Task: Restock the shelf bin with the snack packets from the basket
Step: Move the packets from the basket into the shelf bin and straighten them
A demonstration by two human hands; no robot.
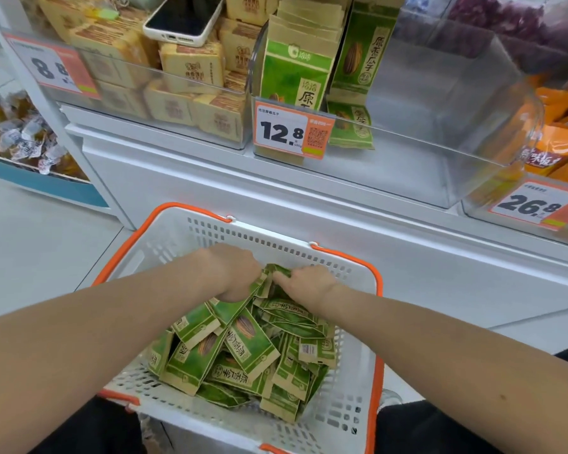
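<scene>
A white basket (191,244) with orange handles sits in front of me, holding several green snack packets (243,348) in a loose pile. My left hand (235,270) reaches into the far side of the pile and grips a bunch of packets (269,273). My right hand (304,283) meets it from the right, its fingers curled on the same bunch. Above, a clear shelf bin (440,142) with a 12.8 price tag (292,131) holds a few upright green packets (295,67) at its left end. Most of the bin is bare.
The bin to the left holds tan packets (191,67) with a phone (184,18) lying on top. The bin to the right, tagged 26.8, holds orange packets (561,136). A white shelf front (309,204) stands just behind the basket. A low tray of wrapped snacks (20,136) is at the far left.
</scene>
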